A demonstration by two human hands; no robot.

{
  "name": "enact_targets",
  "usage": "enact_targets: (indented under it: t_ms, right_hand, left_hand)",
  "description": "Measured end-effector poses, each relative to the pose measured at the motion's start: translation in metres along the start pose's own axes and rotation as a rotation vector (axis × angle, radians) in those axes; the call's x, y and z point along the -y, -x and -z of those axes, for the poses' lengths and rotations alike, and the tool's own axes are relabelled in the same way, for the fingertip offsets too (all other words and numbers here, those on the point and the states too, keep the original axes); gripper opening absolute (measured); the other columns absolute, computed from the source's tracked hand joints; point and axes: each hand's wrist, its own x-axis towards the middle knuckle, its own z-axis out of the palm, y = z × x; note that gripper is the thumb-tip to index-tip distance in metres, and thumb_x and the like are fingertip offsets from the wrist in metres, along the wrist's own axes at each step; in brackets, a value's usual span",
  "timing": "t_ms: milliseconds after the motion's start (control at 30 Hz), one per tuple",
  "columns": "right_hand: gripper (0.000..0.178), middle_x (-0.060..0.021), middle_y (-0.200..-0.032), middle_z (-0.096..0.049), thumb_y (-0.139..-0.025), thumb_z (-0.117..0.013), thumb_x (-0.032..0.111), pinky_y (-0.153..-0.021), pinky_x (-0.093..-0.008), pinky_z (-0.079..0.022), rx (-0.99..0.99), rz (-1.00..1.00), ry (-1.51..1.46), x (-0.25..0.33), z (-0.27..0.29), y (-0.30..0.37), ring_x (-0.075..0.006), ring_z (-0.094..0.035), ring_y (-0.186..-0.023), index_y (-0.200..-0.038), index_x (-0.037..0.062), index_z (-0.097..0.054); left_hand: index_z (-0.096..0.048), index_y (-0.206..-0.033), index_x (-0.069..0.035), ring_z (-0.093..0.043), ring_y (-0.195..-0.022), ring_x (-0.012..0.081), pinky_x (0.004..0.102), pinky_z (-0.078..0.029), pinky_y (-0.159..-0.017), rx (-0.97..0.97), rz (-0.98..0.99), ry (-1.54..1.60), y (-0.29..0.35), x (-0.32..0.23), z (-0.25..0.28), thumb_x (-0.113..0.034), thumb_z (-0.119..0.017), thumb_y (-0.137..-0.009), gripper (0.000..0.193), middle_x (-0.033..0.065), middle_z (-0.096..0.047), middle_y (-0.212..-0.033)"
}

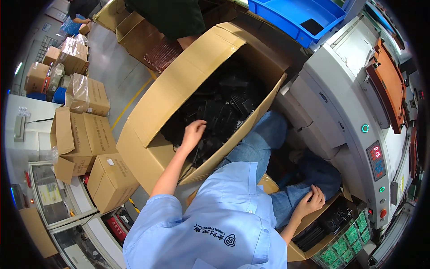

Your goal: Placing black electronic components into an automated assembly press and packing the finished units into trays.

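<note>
My left hand [194, 134] reaches over the near edge of a large open cardboard box [188, 76]. Its fingers are curled together among dark parts, and what they hold, if anything, is hidden. Inside the box lies a jumbled heap of black plastic parts [219, 112], some flat and some ribbed. On my jeans at the knee rests my right hand [310, 199], holding nothing, with its fingers a little apart. Just below that hand stands a smaller cardboard box [296, 253] holding slim black parts [309, 236].
A grey machine [340, 98] with lit buttons and a display rises on the right. Green pieces fill a divided tray [342, 249] at lower right. A blue bin [300, 18] sits at the top. Cardboard boxes [112, 181] stand left; another person [170, 15] is beyond the large box.
</note>
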Motion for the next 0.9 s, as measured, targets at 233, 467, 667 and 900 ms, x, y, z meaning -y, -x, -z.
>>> enact_targets:
  t_ms: [233, 467, 667, 900]
  right_hand:
    - [0.018, -0.0036, -0.104, -0.064, -0.081, -0.059, 0.002, -0.092, -0.0364, -0.037, -0.012, 0.006, -0.027, 0.007, -0.003, -0.002, -0.0240, -0.052, -0.104, -0.095, 0.0093, -0.068]
    - [0.018, -0.0030, -0.104, -0.064, -0.081, -0.058, 0.003, -0.092, -0.0380, -0.036, -0.020, -0.045, -0.050, 0.009, 0.003, -0.004, -0.0242, -0.052, -0.104, -0.094, 0.0096, -0.068]
    - [0.019, -0.0036, -0.104, -0.063, -0.079, -0.059, 0.000, -0.093, -0.0377, -0.035, -0.006, -0.046, -0.071, 0.006, 0.001, -0.003, -0.0243, -0.052, -0.105, -0.093, 0.0092, -0.068]
    - [0.020, -0.0055, -0.099, -0.065, -0.077, -0.061, -0.001, -0.089, -0.0382, -0.039, -0.031, -0.071, -0.055, 0.008, 0.013, -0.004, -0.0267, -0.055, -0.100, -0.091, 0.0097, -0.069]
  left_hand:
    - [-0.050, -0.112, 0.006, -0.059, -0.099, 0.0430, 0.0466, -0.049, -0.087, 0.154, 0.197, -0.477, -0.014, 0.020, -0.075, -0.018, -0.067, -0.080, 0.044, 0.0279, -0.060, -0.103]
    - [-0.054, -0.105, -0.001, -0.058, -0.100, 0.0442, 0.0491, -0.049, -0.086, 0.141, 0.250, -0.517, -0.030, 0.010, -0.100, -0.019, -0.069, -0.079, 0.035, 0.0245, -0.060, -0.106]
    - [-0.061, -0.104, -0.002, -0.061, -0.097, 0.0426, 0.0484, -0.049, -0.081, -0.149, 0.246, -0.249, -0.042, 0.023, -0.066, -0.022, -0.064, -0.083, 0.029, 0.0250, -0.064, -0.098]
    - [-0.060, -0.111, 0.001, -0.063, -0.094, 0.0358, 0.0380, -0.049, -0.083, -0.234, -0.081, -0.190, -0.022, -0.108, 0.026, -0.022, -0.058, -0.090, 0.031, 0.0231, -0.065, -0.097]
